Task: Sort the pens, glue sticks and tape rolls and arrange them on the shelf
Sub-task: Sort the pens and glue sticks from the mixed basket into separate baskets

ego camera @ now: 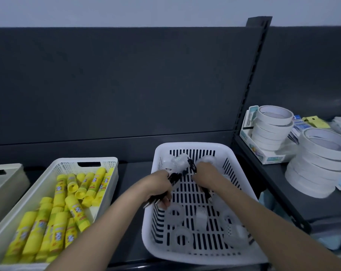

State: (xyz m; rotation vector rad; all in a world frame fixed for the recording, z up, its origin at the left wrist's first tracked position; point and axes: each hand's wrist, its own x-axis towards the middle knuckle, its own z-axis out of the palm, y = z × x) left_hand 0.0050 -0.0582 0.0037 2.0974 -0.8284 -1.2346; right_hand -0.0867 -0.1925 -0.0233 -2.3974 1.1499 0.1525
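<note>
- The bare left forearm [107,222] and bare right forearm [263,218] are showing uncovered along their visible length
- The left hand [158,189] and right hand [205,176] are showing bare fingers

white basket [242,157]: slotted plastic, smooth, slight sheen
cream crate [111,163]: perforated plastic, matt
glue sticks [58,231]: yellow plastic tubes, glossy printed labels
small tape rolls [182,238]: clear, translucent film
large tape rolls [320,153]: white paper-like bands, matt
shelf [279,184]: dark, matt, smooth
</note>
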